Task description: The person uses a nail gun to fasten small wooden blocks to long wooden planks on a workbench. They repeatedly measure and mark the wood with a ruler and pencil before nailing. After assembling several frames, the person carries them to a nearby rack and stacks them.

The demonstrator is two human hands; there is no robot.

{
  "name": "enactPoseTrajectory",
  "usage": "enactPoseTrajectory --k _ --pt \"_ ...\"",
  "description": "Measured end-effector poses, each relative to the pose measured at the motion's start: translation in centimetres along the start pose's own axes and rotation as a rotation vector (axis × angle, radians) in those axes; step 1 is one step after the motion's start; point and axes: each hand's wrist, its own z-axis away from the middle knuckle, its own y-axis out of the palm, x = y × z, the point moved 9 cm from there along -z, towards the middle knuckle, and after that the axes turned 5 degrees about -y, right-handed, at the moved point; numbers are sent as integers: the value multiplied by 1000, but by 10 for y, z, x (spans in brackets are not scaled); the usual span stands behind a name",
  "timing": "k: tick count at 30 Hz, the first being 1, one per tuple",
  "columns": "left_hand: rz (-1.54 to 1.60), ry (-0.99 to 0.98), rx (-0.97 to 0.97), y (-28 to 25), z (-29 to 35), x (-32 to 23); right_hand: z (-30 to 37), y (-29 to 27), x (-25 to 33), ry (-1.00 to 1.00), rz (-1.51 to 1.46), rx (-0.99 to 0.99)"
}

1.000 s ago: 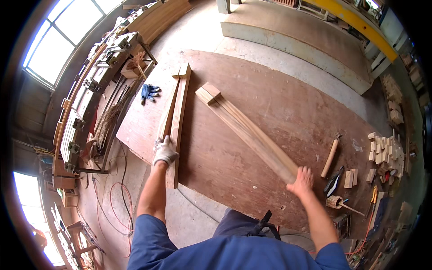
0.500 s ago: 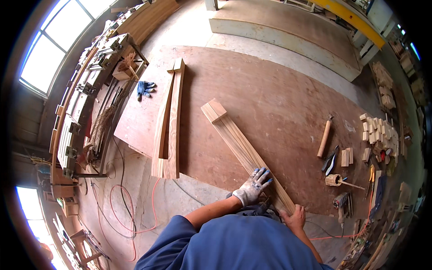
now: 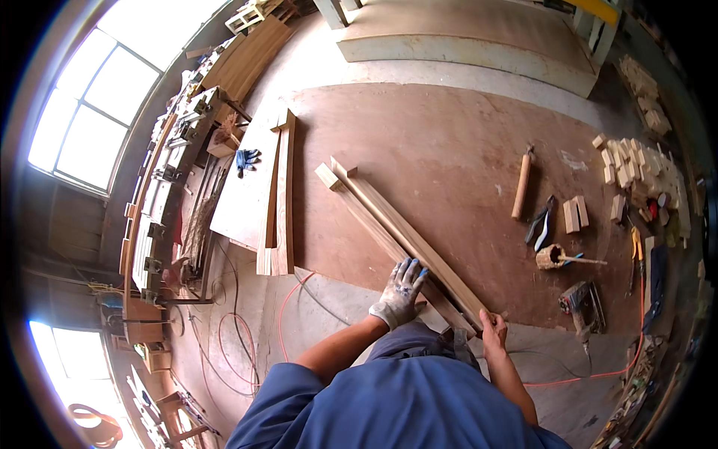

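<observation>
Two long wooden strips lie slanting across the table, side by side with a dark gap between them. A small block sits at the far end of the nearer strip. My left hand, in a pale, stained glove with blue fingertips, rests on the nearer strip with its fingers stretched out. My right hand, bare, is closed round the near end of the farther strip. To the left lies another pair of strips, joined at both ends and spread apart in the middle.
The brown table holds a hammer, pliers, a pot with a stick and small wood blocks on the right. A nail gun lies near its edge. A blue glove is far left; hoses trail on the floor.
The slanting strips lay close together before and are now parted, the farther one shifted away from its partner. My right hand has stayed at the near end. The whole view has shifted.
</observation>
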Motion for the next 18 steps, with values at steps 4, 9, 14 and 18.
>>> enactPoseTrajectory --k 4,9,14,18 --pt "-11 -3 -12 7 1 -15 13 -10 10 408 -246 -6" --pt "-156 131 -13 26 -14 -14 37 -41 58 -489 627 -353" --pt "-135 317 50 28 -27 -17 58 -2 -33 390 -238 135" --pt "-161 381 41 28 -7 -7 73 25 -42 483 -509 200"
